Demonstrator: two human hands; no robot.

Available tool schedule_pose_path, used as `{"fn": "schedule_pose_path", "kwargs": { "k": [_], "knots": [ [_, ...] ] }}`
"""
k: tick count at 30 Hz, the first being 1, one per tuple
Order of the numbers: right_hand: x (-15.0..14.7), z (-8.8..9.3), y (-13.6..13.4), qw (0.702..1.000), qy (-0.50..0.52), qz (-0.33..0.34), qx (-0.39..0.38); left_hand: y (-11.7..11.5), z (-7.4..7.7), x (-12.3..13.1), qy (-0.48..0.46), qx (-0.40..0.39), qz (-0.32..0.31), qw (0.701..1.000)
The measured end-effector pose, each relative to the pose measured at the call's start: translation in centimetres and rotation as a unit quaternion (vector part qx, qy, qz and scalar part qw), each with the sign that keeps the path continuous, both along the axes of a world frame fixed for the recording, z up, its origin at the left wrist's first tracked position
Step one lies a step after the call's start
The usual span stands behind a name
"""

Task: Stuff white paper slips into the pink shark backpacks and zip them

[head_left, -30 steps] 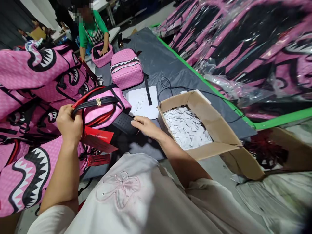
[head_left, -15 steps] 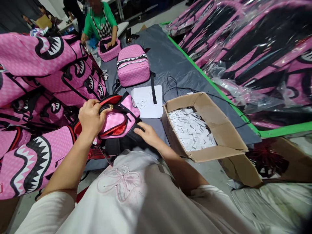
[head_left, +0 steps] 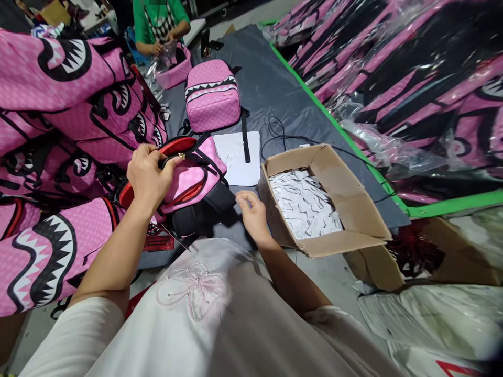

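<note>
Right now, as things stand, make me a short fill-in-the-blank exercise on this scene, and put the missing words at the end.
1. The left hand grips a pink bag whose lining is coloured ____.
2. The hand nearer the cardboard box is the person's ____ one.
3. The paper slips in that box are mostly coloured ____.
4. The co-worker wears a ____ shirt under a checkered apron.

Missing words: red; right; white; green.

No legible txt, nos. or brands anywhere; red tag [head_left: 159, 243] w/ marks too small & blurry.
</note>
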State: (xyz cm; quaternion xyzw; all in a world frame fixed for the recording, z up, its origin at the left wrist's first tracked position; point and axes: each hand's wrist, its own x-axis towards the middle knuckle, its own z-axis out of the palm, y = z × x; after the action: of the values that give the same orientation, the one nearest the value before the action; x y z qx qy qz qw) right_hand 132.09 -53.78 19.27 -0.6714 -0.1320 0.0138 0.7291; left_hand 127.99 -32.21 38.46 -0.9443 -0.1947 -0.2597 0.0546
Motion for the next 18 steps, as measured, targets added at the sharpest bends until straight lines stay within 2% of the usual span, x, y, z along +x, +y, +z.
{"fn": "schedule_pose_path", "kwargs": {
  "k": [2, 3, 4, 6, 9, 11, 14, 18],
  "knots": [
    [-0.7, 0.4, -0.7, 0.996, -0.041, -0.072, -0.015, 0.2, 0.3, 0.7, -0.011, -0.008, 0.016, 1.000],
    [-1.3, 0.8, -0.6, 0.995, -0.052, -0.080, -0.013, 0.1, 0.4, 1.0, -0.013, -0.012, 0.015, 1.000],
    [-2.0, 1.2, -0.1, 0.997, -0.053, -0.059, -0.005, -0.1, 0.5, 1.2, -0.012, -0.014, 0.009, 1.000],
    [-3.4, 1.9, 1.6, 0.999, -0.019, 0.046, 0.014, -0.5, 0.4, 1.7, -0.005, -0.015, -0.009, 1.000],
    [-4.6, 2.0, 4.4, 0.974, 0.059, 0.218, 0.021, -0.6, -0.1, 2.2, 0.001, -0.011, -0.008, 1.000],
    [-4.4, 1.6, 4.9, 0.962, 0.083, 0.260, 0.015, -0.2, -0.3, 2.5, -0.012, -0.009, 0.018, 1.000],
    [-2.7, 0.9, 3.8, 0.968, 0.099, 0.232, 0.011, 0.4, -0.1, 2.7, 0.003, -0.015, 0.022, 1.000],
    [-0.4, -1.0, 2.5, 0.973, 0.123, 0.193, 0.027, 0.4, 0.8, 2.2, 0.123, -0.015, -0.051, 0.991]
  ]
}}
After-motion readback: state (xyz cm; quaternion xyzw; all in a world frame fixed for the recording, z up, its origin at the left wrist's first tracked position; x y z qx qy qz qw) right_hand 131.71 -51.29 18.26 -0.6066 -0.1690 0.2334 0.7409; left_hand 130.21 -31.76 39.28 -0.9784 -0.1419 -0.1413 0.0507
